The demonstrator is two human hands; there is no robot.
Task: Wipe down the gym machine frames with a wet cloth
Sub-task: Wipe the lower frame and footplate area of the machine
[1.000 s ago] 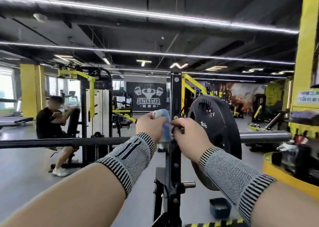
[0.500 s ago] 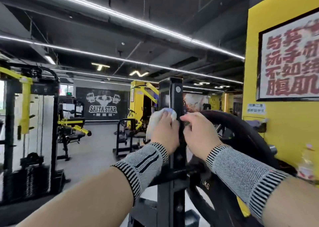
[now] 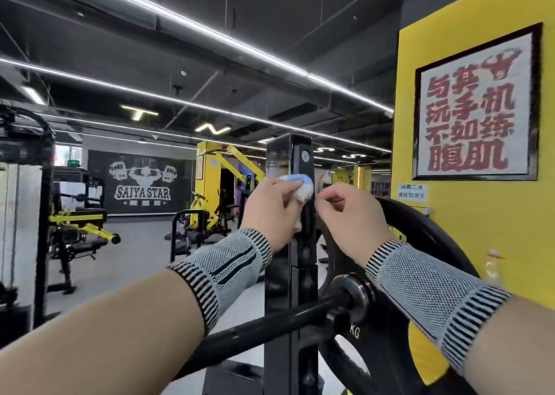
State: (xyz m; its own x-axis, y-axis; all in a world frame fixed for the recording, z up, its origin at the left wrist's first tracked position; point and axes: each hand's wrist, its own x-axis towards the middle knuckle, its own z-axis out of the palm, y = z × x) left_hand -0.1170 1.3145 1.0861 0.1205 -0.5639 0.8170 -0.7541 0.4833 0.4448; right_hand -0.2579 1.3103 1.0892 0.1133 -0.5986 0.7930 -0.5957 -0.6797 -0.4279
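A black upright post of a barbell rack stands right in front of me. My left hand grips a crumpled white and blue cloth and presses it against the post's front face, a little below the top. My right hand is at the post's right edge at the same height, fingers curled, thumb and forefinger pinched together. Nothing is visible between them. Both wrists wear grey knitted sleeves.
A barbell rests across the rack below my arms, with a large black weight plate on its right end. A yellow pillar with a framed poster stands close on the right. Yellow and black machines fill the floor to the left.
My view has swung right and closer to the post, bringing the yellow pillar into sight. Both hands stayed on the post, with the cloth held near its top.
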